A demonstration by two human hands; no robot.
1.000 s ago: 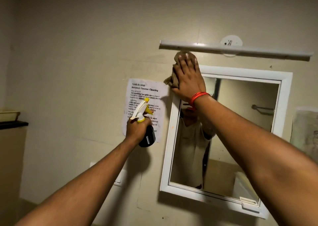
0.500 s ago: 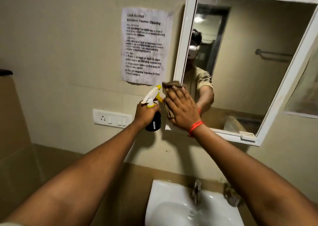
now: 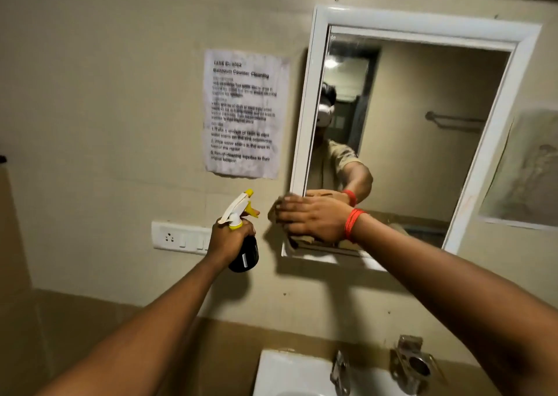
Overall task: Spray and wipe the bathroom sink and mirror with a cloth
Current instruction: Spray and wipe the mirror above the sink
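Left fingers curled round upright spray bottle (nozzle rightward), right fingers flat on cloth

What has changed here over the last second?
The right hand slid the cloth down the left side of the mirror, from the top corner to the bottom corner. It now presses the cloth there, turned sideways. The left hand kept its grip on the spray bottle, held left of the mirror.
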